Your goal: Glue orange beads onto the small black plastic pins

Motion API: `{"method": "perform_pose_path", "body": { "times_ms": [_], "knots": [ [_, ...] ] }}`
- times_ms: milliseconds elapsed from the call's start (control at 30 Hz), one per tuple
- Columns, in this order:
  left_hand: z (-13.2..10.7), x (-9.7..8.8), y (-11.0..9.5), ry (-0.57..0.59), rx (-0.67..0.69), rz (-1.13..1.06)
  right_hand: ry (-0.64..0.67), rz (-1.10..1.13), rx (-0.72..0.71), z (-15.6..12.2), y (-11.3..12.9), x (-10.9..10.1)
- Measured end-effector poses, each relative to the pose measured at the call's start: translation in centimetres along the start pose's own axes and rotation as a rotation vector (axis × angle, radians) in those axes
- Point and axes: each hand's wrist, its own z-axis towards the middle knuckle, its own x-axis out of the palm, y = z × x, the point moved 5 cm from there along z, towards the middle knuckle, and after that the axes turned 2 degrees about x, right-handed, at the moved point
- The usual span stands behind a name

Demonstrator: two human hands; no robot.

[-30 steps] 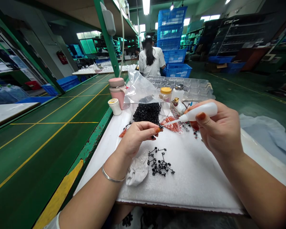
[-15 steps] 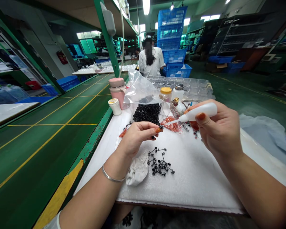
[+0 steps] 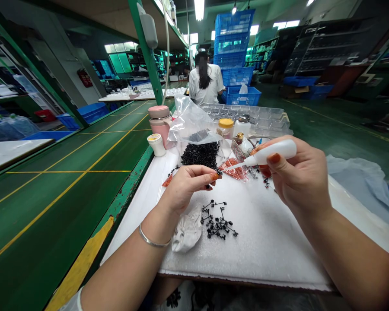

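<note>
Two hands work above the white foam pad (image 3: 262, 246) on the counter (image 3: 139, 207). The left hand (image 3: 188, 183) has its fingertips pinched shut on a small black part (image 3: 217, 172) over the pad's far edge. The right hand (image 3: 298, 177) is curled closed round a white squeeze bottle (image 3: 274, 151), whose thin nozzle meets that part. Too hard a squeeze looks likely to flood the piece and drip onto the pad, or onto the loose black pieces (image 3: 218, 222) lying near the pad's middle. A slackened pinch could drop the part into the heap of black parts (image 3: 200, 153) at the pad's far side. A crumpled white cloth (image 3: 188, 231) lies toward the pad's left edge.
</note>
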Motion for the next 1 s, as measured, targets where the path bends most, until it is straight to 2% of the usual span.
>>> {"method": "perform_pose_path", "body": {
  "times_ms": [200,367,467,600,733,900,1000],
  "knots": [
    [0.0,-0.1,-0.1,-0.01,0.012,-0.016,-0.031,0.225,0.095,0.7,-0.7,-0.4],
    [0.0,-0.8,-0.8,-0.07,0.03,-0.115,-0.146,0.451,0.337,1.5,-2.8,-1.2],
    [-0.1,-2.4,-2.1,-0.163,0.117,-0.23,-0.115,0.439,0.453,1.3,-4.0,-0.7],
    [-0.6,-5.4,-4.0,-0.289,0.286,-0.379,0.008,0.189,0.494,0.3,-5.1,1.2],
    [-0.8,-7.6,-4.7,-0.393,0.353,-0.514,0.231,-0.195,0.386,-0.5,-5.5,4.2],
    [-0.5,-8.9,-4.5,-0.447,0.369,-0.553,0.552,-0.532,0.212,-1.0,-6.5,9.3],
    [-0.4,-9.2,-4.4,-0.458,0.369,-0.55,0.63,-0.718,0.081,-0.9,-7.2,12.1]
  ]
}}
